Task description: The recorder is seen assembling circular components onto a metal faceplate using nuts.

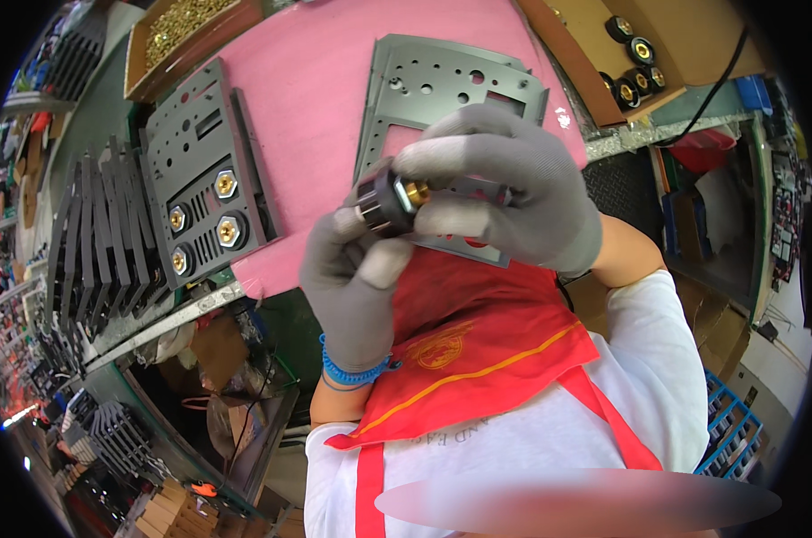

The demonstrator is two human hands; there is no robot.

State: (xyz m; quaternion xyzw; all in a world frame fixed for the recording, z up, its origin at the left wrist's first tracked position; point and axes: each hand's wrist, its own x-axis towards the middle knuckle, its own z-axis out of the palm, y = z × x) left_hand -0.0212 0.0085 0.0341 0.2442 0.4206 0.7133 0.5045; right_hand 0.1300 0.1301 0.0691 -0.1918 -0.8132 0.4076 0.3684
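Note:
My left hand (357,282), in a grey glove, is closed round a black cylindrical connector (381,206) with a brass stem and a hex nut. At the stem end, my right hand (522,188), also gloved, pinches at the brass part and nut with thumb and fingers. Beneath both hands lies a grey metal panel (442,81) with round holes and cutouts, partly hidden by the right hand. To the left, another grey panel (186,143) carries several brass-centred connectors with hex nuts (228,230).
Pink sheeting (298,90) covers the bench. Many grey panels (101,242) stand stacked at the left. A box of small brass parts (177,31) sits far left; a cardboard box with black connectors (639,54) is far right. A black cable (724,76) hangs by it.

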